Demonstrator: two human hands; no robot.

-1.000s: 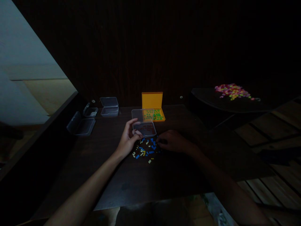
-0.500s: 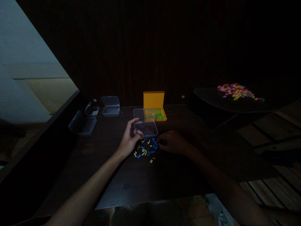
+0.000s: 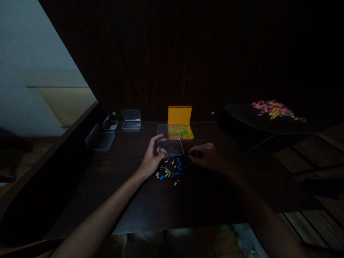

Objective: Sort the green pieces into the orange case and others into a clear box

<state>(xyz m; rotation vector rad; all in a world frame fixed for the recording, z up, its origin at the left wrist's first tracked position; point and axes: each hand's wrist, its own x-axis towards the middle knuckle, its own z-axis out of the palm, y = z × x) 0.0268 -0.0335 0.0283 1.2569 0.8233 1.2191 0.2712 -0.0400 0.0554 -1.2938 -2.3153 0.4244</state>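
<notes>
My left hand (image 3: 152,158) grips the left side of a clear plastic box (image 3: 177,154), thumb at its near corner. The box's transparent lid (image 3: 162,130) is folded back, and small dark red pieces (image 3: 173,147) lie inside. Just in front of the box, small blue, yellow and pale toy bricks (image 3: 176,173) are scattered on the table. My right hand (image 3: 205,156) hovers or rests just right of the box, with thumb and forefinger pinched together. Whatever is between those fingertips is too dark to make out.
Behind the clear box stands an open yellow case (image 3: 179,114) with green pieces. Several open clear boxes, including one near the back (image 3: 131,125), sit at the left by a side panel (image 3: 80,118). A pile of colourful pieces (image 3: 274,109) lies on a dark surface at right.
My right hand has drawn away from the bricks, a little to the right and up, beside the box. My left hand stays on the box. The whole view has shifted slightly.
</notes>
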